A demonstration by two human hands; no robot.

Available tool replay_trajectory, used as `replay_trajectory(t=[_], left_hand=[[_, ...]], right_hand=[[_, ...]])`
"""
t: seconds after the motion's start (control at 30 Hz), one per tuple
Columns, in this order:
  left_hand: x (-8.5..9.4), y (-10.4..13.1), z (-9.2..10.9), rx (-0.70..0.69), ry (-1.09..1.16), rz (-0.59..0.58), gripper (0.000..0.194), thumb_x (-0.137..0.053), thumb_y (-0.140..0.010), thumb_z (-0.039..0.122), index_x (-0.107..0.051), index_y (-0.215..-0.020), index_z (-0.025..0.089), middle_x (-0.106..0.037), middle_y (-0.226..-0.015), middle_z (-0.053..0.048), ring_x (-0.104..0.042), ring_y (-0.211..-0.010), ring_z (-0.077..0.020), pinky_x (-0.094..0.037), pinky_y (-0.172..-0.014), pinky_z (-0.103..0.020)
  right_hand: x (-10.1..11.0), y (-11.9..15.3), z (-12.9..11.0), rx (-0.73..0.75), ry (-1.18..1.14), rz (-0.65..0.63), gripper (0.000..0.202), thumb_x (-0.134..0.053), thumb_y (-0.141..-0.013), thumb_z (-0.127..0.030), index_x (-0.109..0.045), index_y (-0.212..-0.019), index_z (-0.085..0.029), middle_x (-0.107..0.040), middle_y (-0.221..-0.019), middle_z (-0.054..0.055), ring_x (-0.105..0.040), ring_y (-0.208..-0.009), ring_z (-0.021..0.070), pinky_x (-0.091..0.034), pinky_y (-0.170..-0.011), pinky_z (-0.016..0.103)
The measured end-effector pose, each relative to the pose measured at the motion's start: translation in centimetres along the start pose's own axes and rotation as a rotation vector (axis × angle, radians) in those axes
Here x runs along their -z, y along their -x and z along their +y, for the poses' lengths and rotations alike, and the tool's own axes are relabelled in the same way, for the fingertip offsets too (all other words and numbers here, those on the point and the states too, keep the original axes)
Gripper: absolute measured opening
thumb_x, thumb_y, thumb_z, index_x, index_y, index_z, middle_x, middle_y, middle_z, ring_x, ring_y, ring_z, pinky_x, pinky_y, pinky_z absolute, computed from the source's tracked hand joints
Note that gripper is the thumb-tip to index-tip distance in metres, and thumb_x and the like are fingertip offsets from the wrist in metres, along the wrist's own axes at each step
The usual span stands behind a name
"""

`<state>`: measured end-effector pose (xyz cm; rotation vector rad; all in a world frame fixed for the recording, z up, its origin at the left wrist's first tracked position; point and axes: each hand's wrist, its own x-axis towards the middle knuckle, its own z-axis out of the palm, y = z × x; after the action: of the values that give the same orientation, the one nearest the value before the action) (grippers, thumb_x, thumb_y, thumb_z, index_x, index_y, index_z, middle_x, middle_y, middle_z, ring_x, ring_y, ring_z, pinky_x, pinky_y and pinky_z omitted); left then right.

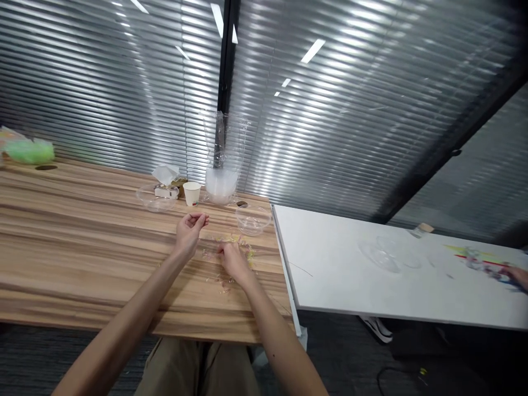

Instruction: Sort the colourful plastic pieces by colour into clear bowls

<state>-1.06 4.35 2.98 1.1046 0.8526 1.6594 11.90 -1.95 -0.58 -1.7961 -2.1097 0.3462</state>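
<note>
My left hand (187, 235) is raised a little over the wooden table, left of a scatter of small bits. Its thumb and fingertips are pinched together; anything between them is too small to make out. Down among the small yellow, pink and clear bits (237, 240) is my right hand (234, 262), its fingers curled and pressed together at the tabletop. What those fingers grip, if anything, is hidden. Just behind the bits stands a clear plastic bowl (252, 225). Another clear bowl (154, 204) sits further left, beyond my left hand.
A paper cup (192, 194), a tissue box (166, 191) and a bag of plastic cups (221, 184) line the back of the wooden table (103, 247). A white table (338, 275) adjoins on the right, with clear lids (383, 254) and another person's hand (516, 275).
</note>
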Motion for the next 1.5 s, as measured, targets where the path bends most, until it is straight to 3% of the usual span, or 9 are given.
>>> replay_trajectory(t=[0.1, 0.33, 0.47, 0.6, 0.73, 0.83, 1.13, 1.3, 1.5], left_hand=[[1.9, 1.0, 1.8, -0.133, -0.076, 0.044, 0.035, -0.076, -0.064, 0.044, -0.061, -0.08, 0.017, -0.066, -0.077, -0.003, -0.063, -0.075, -0.0165, -0.052, -0.076, -0.03], [13.4, 2.4, 3.5, -0.481, -0.789, -0.112, 0.021, -0.062, -0.078, 0.043, -0.067, -0.084, 0.023, -0.071, -0.081, -0.003, -0.066, -0.074, -0.0216, -0.052, -0.067, -0.029], [16.8, 3.2, 3.0, -0.535, -0.98, -0.127, 0.02, -0.057, -0.08, 0.041, -0.067, -0.083, 0.024, -0.072, -0.082, -0.004, -0.067, -0.077, -0.0235, -0.051, -0.073, -0.031], [16.8, 3.2, 2.5, -0.503, -1.007, -0.19, 0.025, -0.05, -0.085, 0.039, -0.067, -0.092, 0.022, -0.071, -0.094, -0.008, -0.065, -0.088, -0.0245, -0.05, -0.082, -0.034], [16.0, 3.1, 2.8, -0.436, -1.052, -0.49, 0.029, -0.047, -0.084, 0.033, -0.069, -0.098, 0.019, -0.068, -0.096, -0.009, -0.062, -0.092, -0.0229, -0.048, -0.082, -0.032], [15.6, 3.1, 3.0, -0.345, -1.062, -0.587, 0.027, -0.049, -0.083, 0.031, -0.071, -0.09, 0.018, -0.066, -0.085, -0.008, -0.06, -0.082, -0.0208, -0.046, -0.078, -0.029], [15.4, 2.2, 3.5, -0.143, -0.932, -0.603, 0.039, -0.054, -0.082, 0.049, -0.074, -0.089, 0.016, -0.073, -0.091, -0.009, -0.065, -0.083, -0.0243, -0.047, -0.076, -0.03], [15.4, 2.0, 4.2, -0.066, -0.842, -0.589, 0.048, -0.053, -0.081, 0.058, -0.074, -0.087, 0.015, -0.074, -0.091, -0.008, -0.066, -0.086, -0.0254, -0.049, -0.078, -0.03], [15.8, 2.0, 4.1, -0.063, -0.786, -0.401, 0.061, -0.05, -0.078, 0.068, -0.071, -0.085, 0.012, -0.072, -0.085, -0.012, -0.066, -0.081, -0.0258, -0.051, -0.073, -0.034]], right_hand=[[0.2, 0.2, -0.3, 0.002, 0.038, -0.001, 0.025, -0.045, -0.089, -0.007, -0.067, -0.097, -0.013, -0.067, -0.095, 0.01, -0.059, -0.089, 0.0183, -0.037, -0.074, 0.024], [0.4, 0.7, -0.8, 0.039, 0.104, 0.015, 0.027, -0.04, -0.09, -0.004, -0.064, -0.101, -0.012, -0.064, -0.101, 0.013, -0.058, -0.089, 0.0213, -0.038, -0.073, 0.027], [0.3, 0.8, -0.7, 0.064, 0.11, 0.034, 0.026, -0.04, -0.093, -0.007, -0.062, -0.106, -0.012, -0.063, -0.105, 0.013, -0.058, -0.093, 0.0224, -0.038, -0.076, 0.027], [0.1, 0.6, -0.4, 0.079, 0.112, 0.069, 0.024, -0.041, -0.095, -0.009, -0.061, -0.105, -0.014, -0.062, -0.107, 0.012, -0.055, -0.099, 0.0216, -0.038, -0.081, 0.027], [0.0, 0.7, -1.1, 0.154, 0.072, 0.19, 0.018, -0.044, -0.095, -0.011, -0.062, -0.098, -0.014, -0.062, -0.102, 0.01, -0.054, -0.099, 0.0212, -0.038, -0.084, 0.028], [-0.1, 0.8, -2.5, 0.231, 0.003, 0.273, 0.015, -0.047, -0.094, -0.01, -0.062, -0.092, -0.013, -0.062, -0.096, 0.009, -0.055, -0.092, 0.0201, -0.039, -0.08, 0.027], [-2.3, -1.2, -8.1, 0.362, -0.137, 0.125, 0.015, -0.056, -0.087, -0.005, -0.068, -0.09, -0.013, -0.067, -0.088, 0.007, -0.057, -0.081, 0.0179, -0.039, -0.073, 0.024], [-2.8, -1.6, -8.1, 0.446, -0.165, 0.1, 0.017, -0.057, -0.091, -0.013, -0.073, -0.092, -0.018, -0.067, -0.087, 0.005, -0.057, -0.083, 0.0168, -0.04, -0.077, 0.024], [-1.5, -0.6, -8.1, 0.435, -0.323, 0.231, 0.016, -0.056, -0.092, -0.015, -0.071, -0.097, -0.015, -0.067, -0.096, 0.008, -0.059, -0.091, 0.0173, -0.044, -0.084, 0.028]])
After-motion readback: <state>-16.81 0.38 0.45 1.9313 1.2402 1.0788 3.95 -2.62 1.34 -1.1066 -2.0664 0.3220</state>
